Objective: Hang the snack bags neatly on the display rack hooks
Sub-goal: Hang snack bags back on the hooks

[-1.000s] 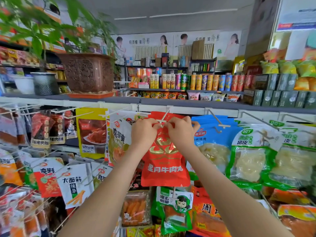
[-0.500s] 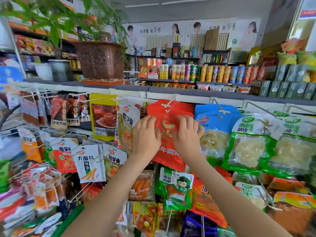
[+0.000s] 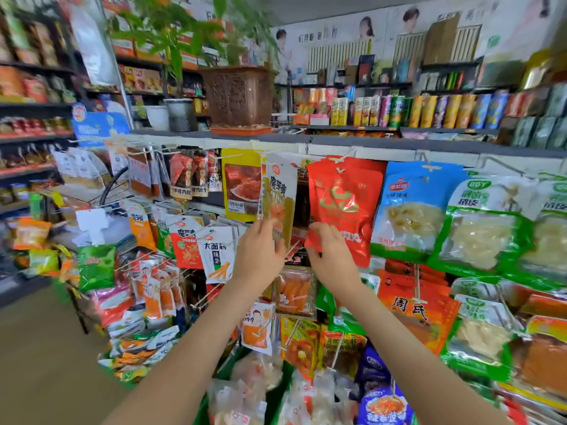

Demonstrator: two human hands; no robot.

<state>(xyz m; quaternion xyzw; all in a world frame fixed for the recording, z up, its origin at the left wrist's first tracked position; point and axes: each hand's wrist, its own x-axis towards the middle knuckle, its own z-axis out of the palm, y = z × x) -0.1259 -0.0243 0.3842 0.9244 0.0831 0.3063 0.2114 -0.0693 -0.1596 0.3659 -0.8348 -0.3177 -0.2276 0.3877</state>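
Near: my left grip (image 3: 260,253) touches the lower edge of the pale yellow plastic snack bag (image 3: 279,194); clamped or not, I cannot tell. My right grip (image 3: 329,253) pinches the lower corner of the glossy red foil snack bag (image 3: 346,204), which hangs on a white rack hook (image 3: 339,159) under the grey shelf (image 3: 399,141).

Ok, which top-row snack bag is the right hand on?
The red foil bag with the gold emblem, hanging between the narrow yellow-green bag and the blue bag; the right hand touches its lower left corner.
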